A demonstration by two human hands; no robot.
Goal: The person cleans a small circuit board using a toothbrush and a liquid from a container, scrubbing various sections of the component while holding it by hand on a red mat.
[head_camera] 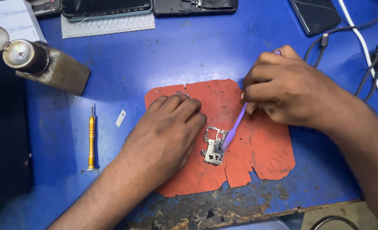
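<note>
A small metal circuit board (213, 147) lies on a worn orange mat (265, 149) in the middle of the blue table. My right hand (282, 87) grips a thin purple brush-like tool (235, 127), whose tip touches the board's right side. My left hand (167, 130) rests flat on the mat just left of the board, fingers curled beside its edge; whether it pins the board is hidden.
An orange screwdriver (91, 138) and a small white strip (121, 118) lie at left. A metal bottle on a block (48, 66) stands far left. Phones and parts (193, 6) line the back edge; a dark phone (314, 15) and cables (367, 47) at right.
</note>
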